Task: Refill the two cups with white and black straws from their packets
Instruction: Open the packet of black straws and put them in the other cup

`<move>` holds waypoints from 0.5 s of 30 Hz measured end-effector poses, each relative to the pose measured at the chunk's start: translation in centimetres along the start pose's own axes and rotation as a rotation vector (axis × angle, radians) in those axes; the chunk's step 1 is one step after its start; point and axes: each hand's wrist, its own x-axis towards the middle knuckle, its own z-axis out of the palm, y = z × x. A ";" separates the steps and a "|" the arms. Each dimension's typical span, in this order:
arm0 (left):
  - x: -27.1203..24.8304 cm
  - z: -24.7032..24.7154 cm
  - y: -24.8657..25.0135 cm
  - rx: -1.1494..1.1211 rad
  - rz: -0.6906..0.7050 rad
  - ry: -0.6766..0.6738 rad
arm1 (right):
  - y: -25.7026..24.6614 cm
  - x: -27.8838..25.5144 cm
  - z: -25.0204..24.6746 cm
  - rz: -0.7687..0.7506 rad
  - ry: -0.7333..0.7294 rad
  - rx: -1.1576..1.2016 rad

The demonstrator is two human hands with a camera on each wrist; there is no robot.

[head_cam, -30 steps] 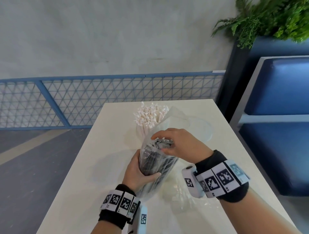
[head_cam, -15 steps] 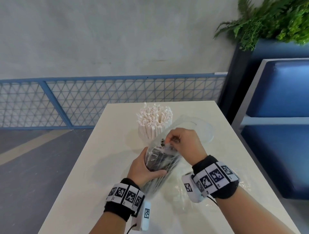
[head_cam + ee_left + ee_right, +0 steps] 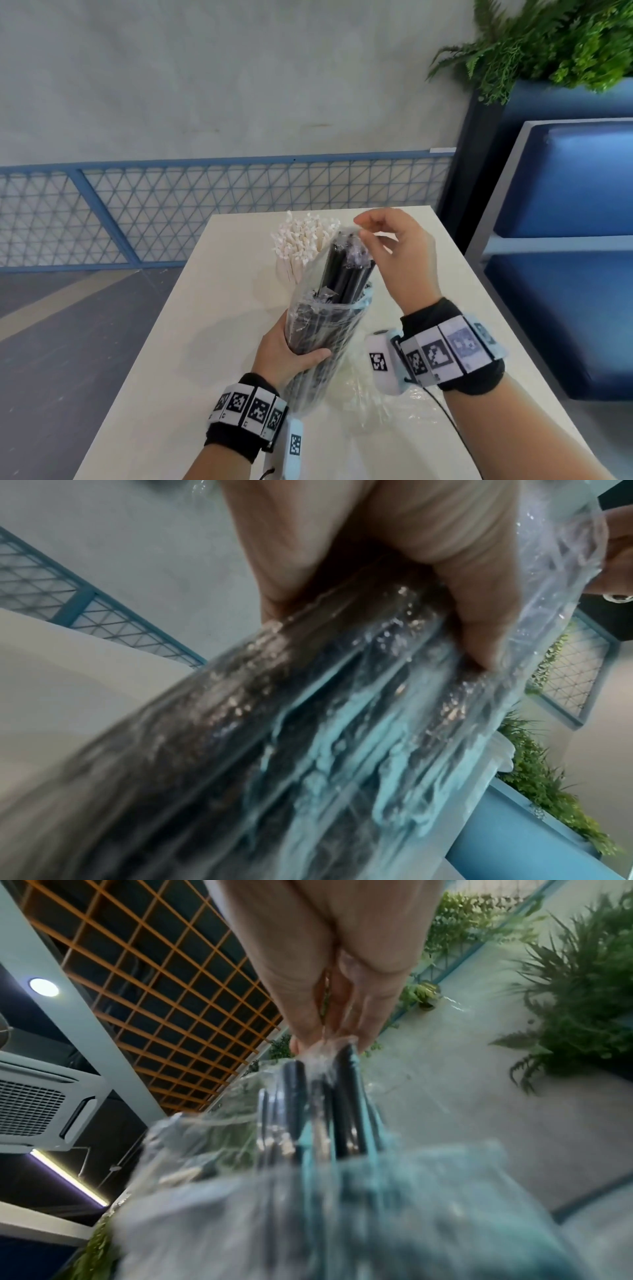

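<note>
My left hand [image 3: 291,353] grips a clear packet of black straws [image 3: 325,325] around its lower half and holds it upright over the table; the same packet [image 3: 308,737] fills the left wrist view. My right hand [image 3: 363,231] pinches the top ends of a bunch of black straws [image 3: 346,270] that stands raised out of the packet's mouth; the right wrist view shows the fingers [image 3: 308,1026] closed on those straw tips [image 3: 342,1069]. Behind the packet stands a cup of white straws [image 3: 301,243]. The second cup is hidden behind the hands.
An empty crumpled clear packet [image 3: 383,404] lies on the white table [image 3: 171,394] below my right wrist. A blue mesh fence [image 3: 137,205] runs behind the table. A blue padded bench [image 3: 565,205] and a planter with ferns [image 3: 565,44] stand to the right.
My right hand has risen from the packet's mouth, drawing a bunch of black straws up out of the packet. My left hand keeps its grip on the packet.
</note>
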 end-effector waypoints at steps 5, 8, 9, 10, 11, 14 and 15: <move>0.1 -0.3 -0.4 -0.070 0.020 0.035 | 2.1 -4.3 2.4 0.265 -0.067 0.050; 0.0 -0.5 -0.5 -0.060 0.040 0.028 | 2.3 -5.0 3.3 0.304 -0.163 -0.025; -0.1 -0.7 -0.3 -0.065 0.047 0.024 | 2.1 -4.8 3.5 0.322 -0.160 -0.011; -0.2 -0.8 -0.1 -0.074 0.053 0.015 | 2.1 -4.5 3.7 0.357 -0.154 0.016; -0.2 -0.9 0.2 -0.090 0.064 0.000 | 2.3 -4.2 3.9 0.405 -0.146 0.051; 0.0 -1.1 2.1 -0.168 0.146 -0.026 | 2.6 -3.8 4.7 0.516 -0.163 0.136; 0.2 -1.2 2.7 -0.184 0.177 -0.012 | 2.6 -3.9 5.1 0.520 -0.164 0.162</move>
